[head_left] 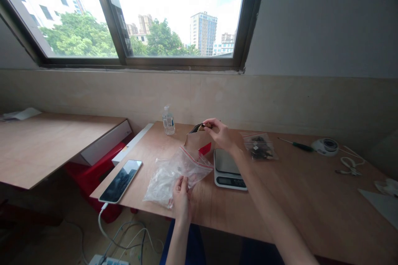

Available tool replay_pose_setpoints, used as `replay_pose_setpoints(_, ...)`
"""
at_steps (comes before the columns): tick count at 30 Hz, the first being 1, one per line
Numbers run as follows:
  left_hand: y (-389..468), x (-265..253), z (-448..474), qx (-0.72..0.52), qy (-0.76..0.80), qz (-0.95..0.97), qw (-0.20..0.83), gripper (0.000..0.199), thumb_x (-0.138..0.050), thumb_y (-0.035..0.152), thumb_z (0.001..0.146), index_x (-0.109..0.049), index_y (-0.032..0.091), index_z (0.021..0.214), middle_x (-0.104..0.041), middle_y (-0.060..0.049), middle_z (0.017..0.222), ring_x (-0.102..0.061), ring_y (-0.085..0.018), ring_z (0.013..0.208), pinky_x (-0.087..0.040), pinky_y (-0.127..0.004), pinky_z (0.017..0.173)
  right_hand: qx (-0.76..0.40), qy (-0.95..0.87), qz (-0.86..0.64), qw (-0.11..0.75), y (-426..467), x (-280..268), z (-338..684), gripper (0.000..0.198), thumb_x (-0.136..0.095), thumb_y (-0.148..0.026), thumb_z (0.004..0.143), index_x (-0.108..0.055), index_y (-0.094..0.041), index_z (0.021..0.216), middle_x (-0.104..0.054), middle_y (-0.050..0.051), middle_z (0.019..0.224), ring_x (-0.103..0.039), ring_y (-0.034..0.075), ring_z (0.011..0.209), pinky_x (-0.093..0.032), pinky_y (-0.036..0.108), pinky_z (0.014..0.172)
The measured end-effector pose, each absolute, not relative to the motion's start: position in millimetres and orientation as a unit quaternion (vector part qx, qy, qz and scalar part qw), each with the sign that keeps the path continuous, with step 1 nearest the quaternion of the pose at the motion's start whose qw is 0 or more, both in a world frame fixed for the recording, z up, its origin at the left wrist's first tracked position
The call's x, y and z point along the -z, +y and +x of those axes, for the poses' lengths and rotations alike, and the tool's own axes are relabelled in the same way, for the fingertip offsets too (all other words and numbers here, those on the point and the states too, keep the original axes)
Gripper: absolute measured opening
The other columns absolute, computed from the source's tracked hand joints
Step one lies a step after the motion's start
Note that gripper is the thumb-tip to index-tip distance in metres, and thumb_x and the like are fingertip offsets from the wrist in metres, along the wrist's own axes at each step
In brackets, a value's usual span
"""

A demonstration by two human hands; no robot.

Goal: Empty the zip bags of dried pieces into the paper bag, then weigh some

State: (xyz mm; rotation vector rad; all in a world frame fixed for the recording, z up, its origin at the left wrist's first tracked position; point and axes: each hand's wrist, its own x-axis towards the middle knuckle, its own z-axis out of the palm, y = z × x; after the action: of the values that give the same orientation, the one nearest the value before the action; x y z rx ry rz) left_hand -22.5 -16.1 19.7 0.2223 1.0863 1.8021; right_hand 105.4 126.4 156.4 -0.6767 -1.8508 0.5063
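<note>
My left hand (182, 196) pinches the lower edge of a clear zip bag (164, 180) with a red seal line, which lies crumpled on the table. My right hand (220, 134) reaches over the open top of a brown cardboard box (194, 140) with a red patch. Its thumb and fingers are closed together at the opening, where something small and dark shows at the tips; I cannot make out what it is. Under my right forearm sits a white digital scale (228, 161) with a metal plate. The scale's right side is hidden by the arm.
A small clear bottle (168, 121) stands behind the box. A phone (121, 181) with a charging cable lies at the table's left edge. To the right are a zip bag of dark parts (261, 147), a green-handled screwdriver (300, 145), a dome camera (325, 146) and a white cable (350, 165).
</note>
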Motion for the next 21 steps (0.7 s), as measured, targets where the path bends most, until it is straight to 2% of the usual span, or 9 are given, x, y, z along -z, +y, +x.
replay_pose_setpoints(5, -16, -18, -22, -0.739, 0.449, 0.114, 0.489, 0.035, -0.074, 0.029, 0.065, -0.060, 0.014, 0.093, -0.059, 0.001, 0.075, -0.057, -0.008, 0.065, -0.052, -0.020, 0.063, -0.020, -0.823, -0.337, 0.456, 120, -157, 112, 0.020, -0.045, -0.025, 0.089, -0.061, -0.019, 0.100, -0.063, 0.008, 0.103, -0.056, 0.022, 0.100, -0.040, 0.039, 0.092)
replay_pose_setpoints(7, -16, -16, -22, -0.734, 0.456, 0.120, 0.488, 0.038, -0.075, 0.032, 0.063, -0.060, 0.014, 0.093, -0.057, 0.002, 0.073, -0.056, -0.007, 0.064, -0.050, -0.018, 0.060, 0.030, -0.794, -0.370, 0.481, 116, -155, 113, 0.027, -0.046, -0.025, 0.088, -0.055, -0.019, 0.113, -0.059, 0.010, 0.112, -0.052, 0.025, 0.106, -0.037, 0.043, 0.095)
replay_pose_setpoints(9, -16, -16, -22, -0.726, 0.472, 0.127, 0.484, 0.040, -0.074, 0.034, 0.062, -0.061, 0.014, 0.095, -0.057, 0.002, 0.073, -0.055, -0.008, 0.065, -0.048, -0.018, 0.058, 0.032, -0.761, -0.380, 0.525, 106, -151, 113, 0.030, -0.043, -0.024, 0.089, -0.051, -0.020, 0.118, -0.058, 0.010, 0.112, -0.052, 0.023, 0.105, -0.038, 0.042, 0.094)
replay_pose_setpoints(11, -17, -18, -21, -0.717, 0.485, 0.145, 0.478, 0.042, -0.073, 0.037, 0.063, -0.061, 0.015, 0.096, -0.059, 0.001, 0.077, -0.057, -0.010, 0.068, -0.047, -0.018, 0.058, -0.008, -0.754, -0.366, 0.546, 92, -144, 112, 0.025, -0.040, -0.024, 0.090, -0.052, -0.021, 0.112, -0.059, 0.008, 0.105, -0.055, 0.021, 0.098, -0.041, 0.038, 0.091)
replay_pose_setpoints(13, -18, -21, -21, -0.711, 0.492, 0.186, 0.467, 0.040, -0.071, 0.040, 0.066, -0.061, 0.015, 0.095, -0.062, -0.002, 0.083, -0.059, -0.013, 0.075, -0.047, -0.021, 0.063, -0.072, -0.769, -0.352, 0.529, 75, -137, 111, 0.024, -0.043, -0.029, 0.090, -0.053, -0.021, 0.111, -0.059, 0.008, 0.106, -0.056, 0.019, 0.096, -0.043, 0.036, 0.088)
replay_pose_setpoints(15, -20, -26, -19, -0.696, 0.494, 0.251, 0.456, 0.036, -0.068, 0.042, 0.069, -0.062, 0.015, 0.092, -0.064, -0.003, 0.086, -0.060, -0.015, 0.080, -0.047, -0.023, 0.070, -0.147, -0.783, -0.357, 0.487, 61, -131, 111, 0.037, -0.052, -0.039, 0.085, -0.049, -0.021, 0.117, -0.057, 0.009, 0.114, -0.056, 0.020, 0.098, -0.045, 0.035, 0.087)
replay_pose_setpoints(17, -22, -31, -17, -0.673, 0.497, 0.319, 0.446, 0.033, -0.065, 0.044, 0.072, -0.063, 0.016, 0.090, -0.065, -0.003, 0.085, -0.060, -0.016, 0.081, -0.045, -0.024, 0.073, -0.233, -0.785, -0.372, 0.438, 52, -128, 112, 0.045, -0.059, -0.045, 0.079, -0.051, -0.020, 0.116, -0.060, 0.009, 0.112, -0.058, 0.020, 0.093, -0.047, 0.033, 0.082)
replay_pose_setpoints(19, -24, -35, -16, -0.655, 0.503, 0.363, 0.431, 0.032, -0.063, 0.045, 0.073, -0.064, 0.017, 0.090, -0.064, -0.002, 0.081, -0.059, -0.015, 0.076, -0.044, -0.023, 0.068, -0.309, -0.757, -0.393, 0.422, 51, -125, 114, 0.034, -0.056, -0.047, 0.080, -0.060, -0.019, 0.097, -0.066, 0.005, 0.091, -0.061, 0.018, 0.078, -0.049, 0.029, 0.069)
replay_pose_setpoints(21, -24, -40, -17, -0.646, 0.505, 0.384, 0.424, 0.034, -0.063, 0.046, 0.073, -0.064, 0.017, 0.092, -0.060, 0.000, 0.070, -0.054, -0.012, 0.064, -0.042, -0.021, 0.060, -0.352, -0.697, -0.425, 0.458, 55, -122, 118, 0.033, -0.051, -0.049, 0.082, -0.061, -0.018, 0.078, -0.064, 0.002, 0.067, -0.059, 0.016, 0.059, -0.046, 0.026, 0.054)
